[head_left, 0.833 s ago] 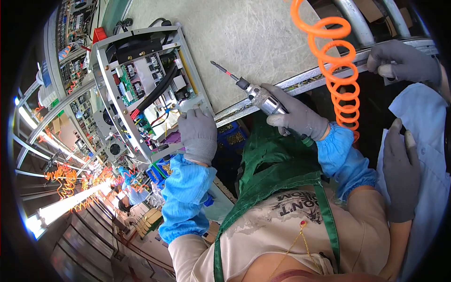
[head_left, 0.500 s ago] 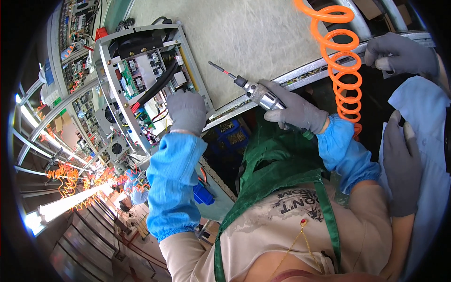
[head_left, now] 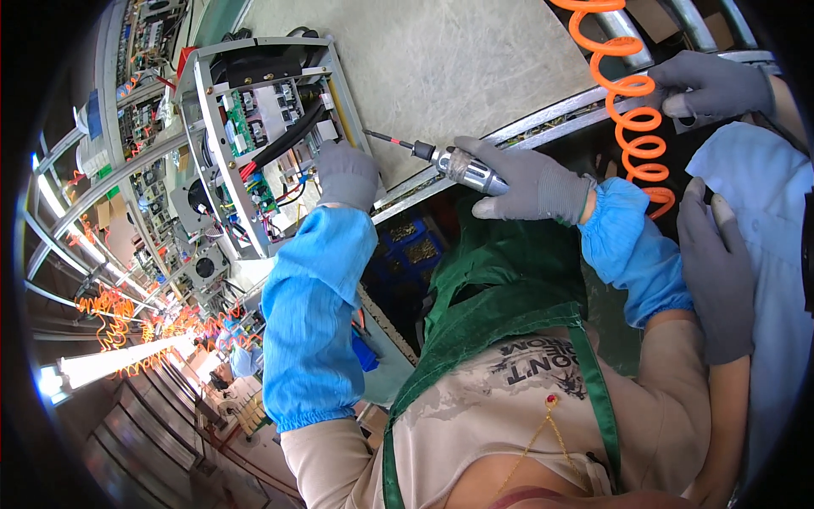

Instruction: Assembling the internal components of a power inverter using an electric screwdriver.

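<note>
Metal box: 10 to 11 o'clock, open side up; the metal box (head_left: 350, 102) shows a green board (head_left: 238, 134), a thick black cable (head_left: 291, 142) and red wires (head_left: 248, 170).
Left hand: 11 o'clock, at the box's near corner; the left hand (head_left: 348, 176) looks curled, but fingertips are hidden, so can't tell how far open or if anything is held.
Right hand: 1 o'clock; the right hand (head_left: 526, 182) has its fingers closed round a power screwdriver (head_left: 471, 170).
Screwdriver bit: points to 10 o'clock, tip just beside the box's side bar; contact can't be told.
Good handling: left fingers best out of the bit's line; tip best steered clear of cable and wires, squared up before any pressure; firm left hand likely steadies the box.
Table: 12 o'clock, pale top (head_left: 458, 59).
Orange coiled hose: 2 o'clock (head_left: 640, 127); worth watching for snags.
Blue bins: 4 to 5 o'clock from left hand, small parts inside (head_left: 437, 235).
Co-worker: gloved hands at 2 o'clock (head_left: 716, 89) and 3 o'clock (head_left: 721, 263).
</note>
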Tool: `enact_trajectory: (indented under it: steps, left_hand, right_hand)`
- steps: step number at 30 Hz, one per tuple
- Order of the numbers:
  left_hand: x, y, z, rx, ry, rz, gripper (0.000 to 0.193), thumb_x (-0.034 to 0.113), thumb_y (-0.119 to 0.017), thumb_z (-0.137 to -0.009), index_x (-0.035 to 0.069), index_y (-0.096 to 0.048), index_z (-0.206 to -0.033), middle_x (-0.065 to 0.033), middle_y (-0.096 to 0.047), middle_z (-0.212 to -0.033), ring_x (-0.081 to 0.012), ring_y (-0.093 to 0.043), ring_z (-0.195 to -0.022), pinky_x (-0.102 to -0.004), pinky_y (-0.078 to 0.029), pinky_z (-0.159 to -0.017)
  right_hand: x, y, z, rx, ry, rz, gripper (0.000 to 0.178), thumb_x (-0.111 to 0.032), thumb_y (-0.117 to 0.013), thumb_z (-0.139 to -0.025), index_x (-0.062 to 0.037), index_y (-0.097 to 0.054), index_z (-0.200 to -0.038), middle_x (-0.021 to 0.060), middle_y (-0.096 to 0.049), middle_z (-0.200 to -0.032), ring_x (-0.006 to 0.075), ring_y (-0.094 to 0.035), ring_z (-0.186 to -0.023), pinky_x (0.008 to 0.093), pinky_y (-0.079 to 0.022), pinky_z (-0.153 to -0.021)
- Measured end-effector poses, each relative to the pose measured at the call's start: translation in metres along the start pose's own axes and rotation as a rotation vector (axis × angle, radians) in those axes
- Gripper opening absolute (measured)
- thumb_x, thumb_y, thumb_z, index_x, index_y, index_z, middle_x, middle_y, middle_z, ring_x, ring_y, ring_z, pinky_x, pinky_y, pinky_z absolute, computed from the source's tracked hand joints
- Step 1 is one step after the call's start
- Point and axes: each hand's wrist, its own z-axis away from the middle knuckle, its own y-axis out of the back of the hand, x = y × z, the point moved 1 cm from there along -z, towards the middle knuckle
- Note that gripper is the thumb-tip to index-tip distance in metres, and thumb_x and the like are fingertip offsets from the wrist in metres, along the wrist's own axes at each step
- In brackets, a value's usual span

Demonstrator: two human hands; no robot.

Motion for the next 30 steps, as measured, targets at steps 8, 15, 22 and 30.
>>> enact_trajectory:
  steps: [8, 15, 22, 30]
  left_hand:
    - [0.037, 0.003, 0.062, 0.366, -0.042, 0.189, 0.036, 0.023, -0.058, -0.084, 0.007, -0.058, -0.117, -0.0093, -0.06, -0.114, -0.0262, -0.056, -0.107, -0.0386, -0.045, -0.08]
    - [0.079, -0.053, 0.081, 0.694, 0.191, 1.293, 0.064, 0.022, -0.059, -0.086, -0.009, -0.032, -0.135, -0.0305, -0.04, -0.131, -0.0435, -0.043, -0.12, -0.0453, -0.039, -0.1]
    - [0.084, -0.041, 0.054, 0.613, 0.376, 1.78, 0.074, 0.025, -0.056, -0.087, -0.015, -0.02, -0.138, -0.0353, -0.024, -0.143, -0.0438, -0.025, -0.135, -0.0403, -0.02, -0.113]
    - [0.089, -0.043, 0.044, 0.544, 0.422, 1.805, 0.069, 0.023, -0.059, -0.084, -0.014, -0.03, -0.135, -0.0331, -0.034, -0.138, -0.0385, -0.029, -0.135, -0.0367, -0.023, -0.111]
  right_hand:
    - [-0.013, 0.027, -0.014, -0.1, -0.046, 0.518, 0.087, -0.032, -0.068, -0.071, -0.0167, -0.026, -0.145, 0.0183, -0.064, -0.091, 0.0344, -0.064, -0.081, 0.0414, -0.05, -0.073]
    - [-0.028, 0.032, -0.031, -0.214, 0.009, 0.731, 0.082, -0.032, -0.066, -0.075, -0.0221, -0.025, -0.146, 0.0129, -0.064, -0.078, 0.0297, -0.065, -0.073, 0.0405, -0.051, -0.066]
    - [-0.035, 0.033, -0.028, -0.211, 0.061, 0.716, 0.085, -0.034, -0.069, -0.07, -0.0243, -0.029, -0.145, 0.0146, -0.063, -0.08, 0.0319, -0.064, -0.072, 0.0414, -0.05, -0.064]
    - [-0.038, 0.032, -0.039, -0.225, 0.036, 0.768, 0.086, -0.037, -0.07, -0.071, -0.0271, -0.028, -0.145, 0.0141, -0.062, -0.08, 0.0319, -0.064, -0.072, 0.0412, -0.051, -0.064]
